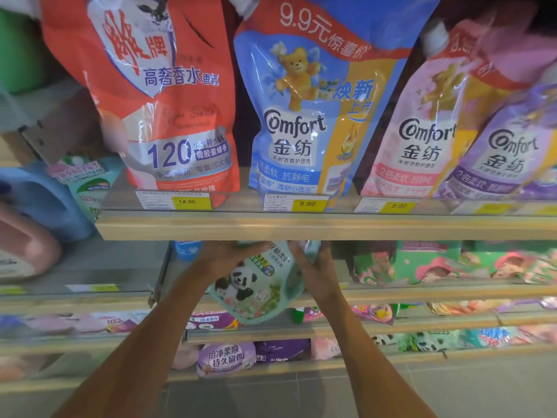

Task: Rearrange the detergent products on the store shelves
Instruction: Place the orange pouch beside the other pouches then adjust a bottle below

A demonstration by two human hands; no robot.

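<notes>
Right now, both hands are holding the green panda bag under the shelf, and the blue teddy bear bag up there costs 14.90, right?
Not quite. The head view shows both hands, left hand and right hand, holding the panda bag, but the yellow tag under the blue teddy bear bag reads 9.90. The 14.90 tag sits under the red bag.

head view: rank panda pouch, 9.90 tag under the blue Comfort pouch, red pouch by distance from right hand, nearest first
1. panda pouch: held in the right hand.
2. 9.90 tag: on the shelf edge just above.
3. red pouch: upper left, top shelf.
</notes>
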